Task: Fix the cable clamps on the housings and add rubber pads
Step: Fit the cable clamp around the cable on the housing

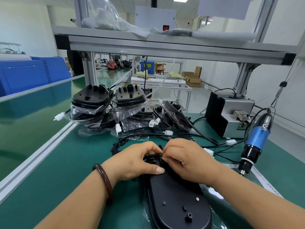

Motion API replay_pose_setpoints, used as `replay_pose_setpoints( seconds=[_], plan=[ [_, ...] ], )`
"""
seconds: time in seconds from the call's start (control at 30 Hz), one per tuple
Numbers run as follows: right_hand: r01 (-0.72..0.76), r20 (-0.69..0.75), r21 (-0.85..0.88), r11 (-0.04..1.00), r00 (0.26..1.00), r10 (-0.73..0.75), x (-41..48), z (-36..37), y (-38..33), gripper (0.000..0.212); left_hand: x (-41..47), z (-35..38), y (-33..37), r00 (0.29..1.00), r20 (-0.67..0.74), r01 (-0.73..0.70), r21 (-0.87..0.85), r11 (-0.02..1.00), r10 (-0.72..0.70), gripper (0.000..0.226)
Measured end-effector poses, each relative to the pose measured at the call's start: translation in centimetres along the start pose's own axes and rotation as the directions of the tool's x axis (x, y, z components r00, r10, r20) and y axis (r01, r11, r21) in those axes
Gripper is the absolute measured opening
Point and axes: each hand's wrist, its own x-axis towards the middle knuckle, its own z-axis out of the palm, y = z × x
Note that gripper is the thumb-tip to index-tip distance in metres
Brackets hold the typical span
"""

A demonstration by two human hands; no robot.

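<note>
A black oval housing lies back-up on the green mat in front of me, with small bosses on it. My left hand grips its far end, thumb pressed on the shell, fingers curled round a black cable. My right hand pinches the same cable, or a small clamp on it, at the housing's far edge; the fingertips hide which. A strip of black clamps curves on the mat just beyond my left hand.
Several bagged housings with cables and white connectors are stacked at the back. A blue electric screwdriver hangs at the right beside a grey screw feeder. An aluminium shelf frame spans overhead. A conveyor rail runs along the left.
</note>
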Motion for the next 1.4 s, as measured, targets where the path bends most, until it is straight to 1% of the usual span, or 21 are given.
replay_pose_setpoints(
  seconds=[0.1, 0.23, 0.33, 0.4, 0.5, 0.53, 0.63, 0.73, 0.9, 0.97, 1.03, 1.2, 1.3, 1.4],
  plan=[
    [-0.060, -0.008, 0.085, 0.995, 0.998, 0.061, 0.0, 0.0, 0.0, 0.005, 0.1, 0.1, -0.1, 1.000, 0.015, 0.007, -0.075, 0.997, -0.006, 0.043],
    [-0.190, -0.014, 0.240, 0.952, 0.980, 0.199, -0.2, 0.2, 0.2, 0.006, 0.2, 0.1, -0.2, 0.999, 0.031, 0.021, -0.117, 0.993, -0.017, 0.044],
    [-0.247, -0.024, 0.302, 0.921, 0.963, 0.267, -0.3, 0.3, 0.3, 0.006, 0.2, 0.0, -0.2, 0.999, 0.043, 0.018, -0.124, 0.992, -0.013, 0.045],
    [-0.237, -0.009, 0.285, 0.929, 0.968, 0.249, -0.4, 0.0, 0.1, 0.006, 0.2, 0.0, -0.1, 0.999, 0.043, 0.014, -0.124, 0.992, -0.009, 0.043],
    [-0.166, 0.056, 0.186, 0.968, 0.986, 0.159, -0.4, -0.5, -0.1, 0.008, 0.2, 0.0, 0.1, 0.999, 0.049, -0.012, -0.125, 0.992, 0.018, 0.038],
    [-0.165, 0.068, 0.162, 0.973, 0.985, 0.156, -0.2, -0.6, 0.0, 0.009, 0.2, 0.0, 0.1, 0.999, 0.048, -0.019, -0.116, 0.993, 0.024, 0.038],
    [-0.197, 0.049, 0.126, 0.972, 0.980, 0.192, 0.3, -0.4, 0.0, 0.010, 0.2, 0.0, 0.0, 0.999, 0.033, -0.022, -0.096, 0.995, 0.025, 0.038],
    [-0.132, 0.026, 0.041, 0.990, 0.991, 0.131, 0.4, 0.0, -0.3, 0.013, 0.2, 0.0, -0.2, 1.000, 0.019, -0.019, -0.085, 0.996, 0.021, 0.039],
    [-0.099, -0.020, 0.059, 0.993, 0.995, 0.100, 0.1, 0.0, -0.3, 0.010, 0.3, 0.0, -0.2, 0.999, 0.038, 0.004, -0.065, 0.998, -0.002, 0.047],
    [-0.095, -0.030, 0.065, 0.993, 0.995, 0.097, 0.2, 0.1, -0.4, 0.009, 0.2, 0.0, -0.1, 0.999, 0.033, -0.010, -0.035, 0.999, 0.011, 0.045],
    [-0.084, -0.027, 0.064, 0.994, 0.996, 0.086, 0.2, 0.2, -0.3, 0.009, 0.1, 0.0, 0.1, 0.999, 0.029, -0.020, -0.021, 1.000, 0.021, 0.043],
    [-0.072, -0.017, 0.064, 0.995, 0.997, 0.073, 0.0, 0.2, -0.1, 0.007, -0.1, 0.0, 0.3, 1.000, 0.022, -0.009, -0.024, 1.000, 0.009, 0.048],
    [-0.129, -0.048, 0.172, 0.977, 0.989, 0.139, -0.3, 0.4, -0.1, 0.004, -0.2, 0.1, 0.4, 1.000, 0.014, 0.000, -0.068, 0.998, 0.001, 0.050],
    [-0.208, -0.055, 0.304, 0.930, 0.970, 0.235, -0.4, 0.4, 0.2, 0.005, -0.2, 0.1, 0.3, 1.000, -0.010, 0.027, -0.021, 0.999, -0.027, 0.047]
  ],
)
